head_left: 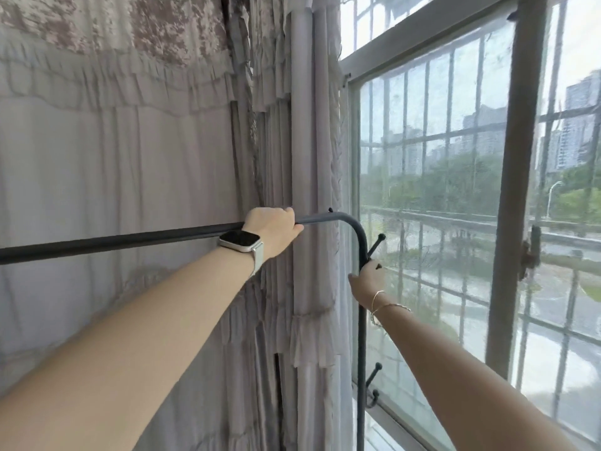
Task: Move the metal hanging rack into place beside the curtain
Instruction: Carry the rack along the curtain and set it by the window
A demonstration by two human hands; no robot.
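The metal hanging rack [130, 238] is a dark grey tube frame: a top bar runs from the left edge to a rounded corner, then a post drops down in front of the window. My left hand [273, 231], with a watch on the wrist, is closed over the top bar just left of that corner. My right hand [369, 278], with bracelets, grips the upright post below the corner, next to a short peg hook. The pale ruffled curtain [312, 157] hangs directly behind the bar, bunched in folds at the window's edge.
A barred window [517, 190] with a grey frame fills the right side, close to the rack's post. More small hooks [374, 384] stick out lower on the post near the sill. Pale draped fabric [97, 157] covers the whole left side behind the bar.
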